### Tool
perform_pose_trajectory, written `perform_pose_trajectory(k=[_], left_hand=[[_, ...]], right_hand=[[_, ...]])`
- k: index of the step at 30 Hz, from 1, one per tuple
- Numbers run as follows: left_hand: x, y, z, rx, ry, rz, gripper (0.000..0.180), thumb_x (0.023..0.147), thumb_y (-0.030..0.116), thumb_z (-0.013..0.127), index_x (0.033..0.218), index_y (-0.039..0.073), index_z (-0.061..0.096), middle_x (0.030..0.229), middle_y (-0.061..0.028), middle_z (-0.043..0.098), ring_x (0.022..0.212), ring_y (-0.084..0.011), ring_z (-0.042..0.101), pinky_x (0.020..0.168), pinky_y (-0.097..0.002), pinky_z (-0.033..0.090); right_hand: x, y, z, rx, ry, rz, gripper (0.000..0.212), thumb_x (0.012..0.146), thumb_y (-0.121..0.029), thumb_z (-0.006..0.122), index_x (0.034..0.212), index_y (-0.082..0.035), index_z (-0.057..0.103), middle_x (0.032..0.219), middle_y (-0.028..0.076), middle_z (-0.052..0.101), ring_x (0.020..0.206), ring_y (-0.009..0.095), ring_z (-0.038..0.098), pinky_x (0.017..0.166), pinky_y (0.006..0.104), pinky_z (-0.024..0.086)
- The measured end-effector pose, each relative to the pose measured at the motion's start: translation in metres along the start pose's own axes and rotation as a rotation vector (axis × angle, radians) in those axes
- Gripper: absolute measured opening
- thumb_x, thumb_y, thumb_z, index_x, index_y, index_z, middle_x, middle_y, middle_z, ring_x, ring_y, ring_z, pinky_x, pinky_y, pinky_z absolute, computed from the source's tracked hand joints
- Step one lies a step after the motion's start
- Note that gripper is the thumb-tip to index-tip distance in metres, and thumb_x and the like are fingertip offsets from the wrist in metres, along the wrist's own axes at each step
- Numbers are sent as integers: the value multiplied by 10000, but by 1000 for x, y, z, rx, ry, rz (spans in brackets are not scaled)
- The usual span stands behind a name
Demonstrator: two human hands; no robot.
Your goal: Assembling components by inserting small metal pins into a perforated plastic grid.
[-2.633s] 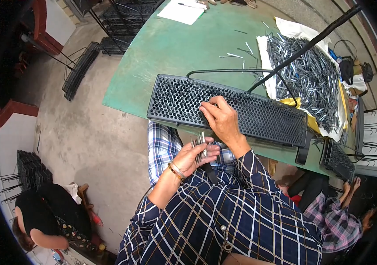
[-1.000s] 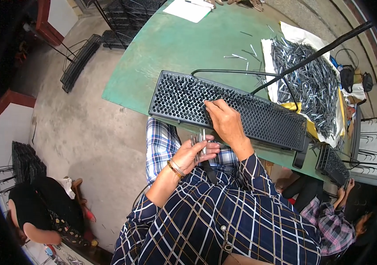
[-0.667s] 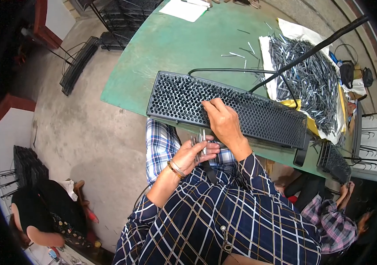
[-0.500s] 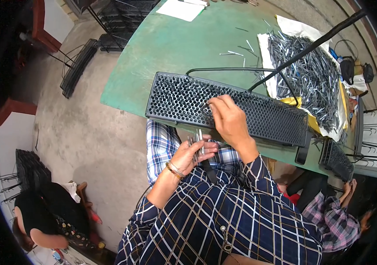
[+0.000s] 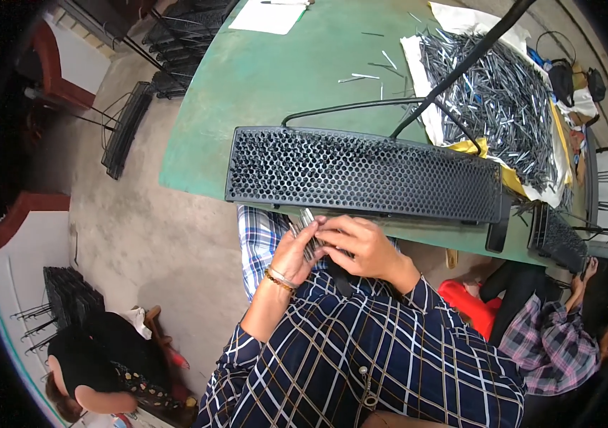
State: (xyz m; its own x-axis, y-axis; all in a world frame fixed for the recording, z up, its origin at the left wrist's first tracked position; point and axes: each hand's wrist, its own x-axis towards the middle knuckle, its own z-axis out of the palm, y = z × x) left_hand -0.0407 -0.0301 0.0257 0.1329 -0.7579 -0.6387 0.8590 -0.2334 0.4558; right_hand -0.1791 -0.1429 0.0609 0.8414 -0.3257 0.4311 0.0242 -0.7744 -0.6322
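Observation:
My left hand [image 5: 297,253] is closed around a small bunch of slender metal rods [image 5: 307,215], whose ends stick up past the thumb. My right hand [image 5: 361,246] meets it just below the rack, fingers bent and pressed onto the same bunch; its fingertips partly hide the rods. Just beyond both hands lies a long black rack [image 5: 389,178] full of round holes, at the near edge of the green table. Toward its left end many holes look filled with dark pieces, while those to the right look open. A thin bent black handle [image 5: 354,105] rises behind the rack.
A big heap of metal rods [image 5: 489,100] lies on white and yellow sacking at the right of the green table [image 5: 247,93]. Loose rods [image 5: 364,75] and a white sheet [image 5: 265,16] lie farther off. Other people [image 5: 557,342] sit at right and lower left; more black racks [image 5: 127,128] stand around.
My right hand has come back from the rack's holes down to the rods in my left hand. The whole view has shifted slightly.

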Motion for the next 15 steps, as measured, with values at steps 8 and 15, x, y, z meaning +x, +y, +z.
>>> perform_pose_trajectory(k=[8,15], left_hand=[[-4,3,14,-4,-31,-15,239,961,164,538,1142,10,560,1025,-132,647,964,-256,650,849,-381,563],[-4,0,10,8,-29,-34,264,960,163,539,1167,-1,541,1036,-126,647,978,-257,648,863,-364,556]], right_hand=[[30,33,-5,-12,268,263,127,819,-45,658,940,-13,680,873,109,615,681,235,632,577,314,506],[46,47,5,-176,133,161,188,778,-53,671,961,-89,687,854,78,596,684,239,621,588,332,504]])
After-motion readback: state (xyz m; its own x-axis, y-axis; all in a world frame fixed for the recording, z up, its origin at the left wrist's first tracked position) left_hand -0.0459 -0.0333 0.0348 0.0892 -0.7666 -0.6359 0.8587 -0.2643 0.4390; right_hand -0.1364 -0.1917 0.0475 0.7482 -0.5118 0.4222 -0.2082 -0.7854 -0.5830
